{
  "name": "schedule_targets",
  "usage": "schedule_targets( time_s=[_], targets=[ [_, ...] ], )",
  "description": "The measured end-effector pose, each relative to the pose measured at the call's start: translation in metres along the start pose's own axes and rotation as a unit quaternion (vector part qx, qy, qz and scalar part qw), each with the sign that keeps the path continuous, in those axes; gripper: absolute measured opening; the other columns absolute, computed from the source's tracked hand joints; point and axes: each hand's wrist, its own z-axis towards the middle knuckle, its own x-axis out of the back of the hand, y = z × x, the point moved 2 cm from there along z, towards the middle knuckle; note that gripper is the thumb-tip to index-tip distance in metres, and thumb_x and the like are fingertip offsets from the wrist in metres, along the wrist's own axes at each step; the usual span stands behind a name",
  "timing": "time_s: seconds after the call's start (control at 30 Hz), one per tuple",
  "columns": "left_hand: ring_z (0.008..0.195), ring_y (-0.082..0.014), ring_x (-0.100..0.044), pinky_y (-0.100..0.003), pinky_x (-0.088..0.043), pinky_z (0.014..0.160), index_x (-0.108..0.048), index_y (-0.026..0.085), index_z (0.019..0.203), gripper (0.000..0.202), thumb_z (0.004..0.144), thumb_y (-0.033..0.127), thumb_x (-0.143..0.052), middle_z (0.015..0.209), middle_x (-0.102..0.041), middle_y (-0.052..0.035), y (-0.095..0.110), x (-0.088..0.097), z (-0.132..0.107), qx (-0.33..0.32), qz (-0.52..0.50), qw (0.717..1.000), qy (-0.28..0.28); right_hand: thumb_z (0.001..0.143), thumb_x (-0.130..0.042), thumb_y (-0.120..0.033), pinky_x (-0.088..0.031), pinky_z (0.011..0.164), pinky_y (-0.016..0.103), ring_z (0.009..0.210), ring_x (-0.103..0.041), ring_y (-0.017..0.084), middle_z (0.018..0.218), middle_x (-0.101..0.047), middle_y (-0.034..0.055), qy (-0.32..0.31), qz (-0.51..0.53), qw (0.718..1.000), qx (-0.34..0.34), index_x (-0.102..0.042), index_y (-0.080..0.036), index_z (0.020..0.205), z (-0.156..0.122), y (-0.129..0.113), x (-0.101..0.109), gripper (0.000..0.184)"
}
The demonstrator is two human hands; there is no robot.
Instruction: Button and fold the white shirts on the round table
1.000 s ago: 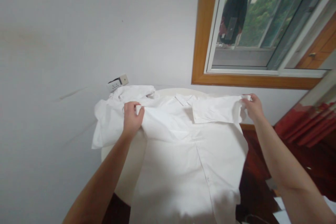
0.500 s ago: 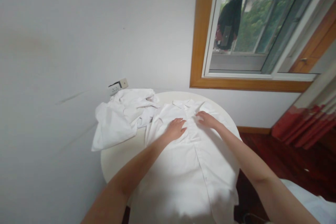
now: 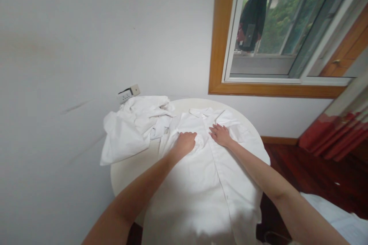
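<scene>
A white button-front shirt (image 3: 198,183) lies spread over a round table, its collar at the far side and its hem toward me. My left hand (image 3: 186,142) is closed on the cloth left of the front placket, and the fabric bunches beside its fingers. On the other side of the placket, my right hand (image 3: 220,134) rests flat on the shirt with its fingers apart. The cloth under both palms is hidden.
A crumpled heap of white cloth (image 3: 129,130) sits on the left part of the round table (image 3: 130,174), below a wall socket (image 3: 125,95). A wood-framed window (image 3: 273,91) is behind at the right. A red and cream curtain (image 3: 330,138) hangs at the far right.
My left hand has come slightly nearer me and closed on the shirt cloth. My right hand has moved a little left and lies flatter. The wrinkles along the placket have smoothed out.
</scene>
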Motion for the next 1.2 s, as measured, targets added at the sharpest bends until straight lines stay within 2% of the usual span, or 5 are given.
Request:
schedule_targets(
  time_s=[0.3, 0.5, 0.8, 1.03, 1.2],
  targets=[
    [0.112, -0.0367, -0.047, -0.059, -0.03, 0.097, -0.067, 0.011, 0.085, 0.029, 0.078, 0.003, -0.04, 0.107, -0.059, -0.0203, -0.018, 0.029, 0.006, 0.073, 0.082, 0.987, 0.117, 0.097, -0.036, -0.042, -0.022, 0.109, 0.049, 0.136, -0.034, 0.027, 0.145, -0.044, 0.0087, 0.031, 0.011, 0.999, 0.038, -0.051, -0.025, 0.134, -0.047, -0.025, 0.008, 0.044],
    [0.125, -0.0322, -0.043, -0.051, -0.03, 0.105, -0.059, 0.011, 0.117, 0.041, 0.083, 0.005, -0.037, 0.124, -0.057, -0.0185, 0.005, 0.003, 0.037, 0.024, -0.021, 0.993, 0.116, 0.094, -0.04, -0.046, -0.032, 0.098, 0.047, 0.127, -0.041, 0.028, 0.14, -0.05, 0.0083, 0.016, 0.019, 0.999, 0.045, -0.054, -0.028, 0.131, -0.073, -0.047, 0.024, 0.043],
    [0.126, -0.0198, -0.045, -0.037, -0.032, 0.108, -0.051, 0.016, 0.13, 0.045, 0.086, 0.008, -0.039, 0.128, -0.058, -0.0101, -0.02, -0.043, 0.072, -0.034, -0.124, 0.986, 0.11, 0.093, -0.04, -0.053, -0.037, 0.087, 0.043, 0.112, -0.05, 0.027, 0.127, -0.06, 0.0074, -0.008, 0.051, 0.996, 0.077, -0.065, -0.03, 0.115, -0.091, -0.073, 0.04, 0.04],
    [0.115, -0.0227, -0.048, -0.04, -0.036, 0.102, -0.056, 0.017, 0.121, 0.034, 0.09, 0.022, -0.046, 0.116, -0.06, -0.0108, -0.021, -0.05, 0.056, 0.018, -0.134, 0.98, 0.146, 0.095, -0.038, -0.042, -0.043, 0.07, 0.033, 0.088, -0.062, 0.025, 0.09, -0.07, 0.0106, -0.07, -0.003, 0.998, 0.007, -0.072, -0.022, 0.086, -0.042, -0.065, 0.062, 0.04],
    [0.113, -0.0235, -0.048, -0.04, -0.036, 0.1, -0.053, 0.018, 0.124, 0.037, 0.087, 0.024, -0.05, 0.113, -0.059, -0.0106, -0.018, -0.045, 0.048, 0.045, -0.126, 0.979, 0.153, 0.093, -0.039, -0.025, -0.046, 0.076, 0.033, 0.1, -0.062, 0.025, 0.113, -0.065, 0.0111, 0.009, 0.015, 1.0, -0.004, -0.064, -0.022, 0.115, 0.021, -0.066, 0.059, 0.033]
  ],
)
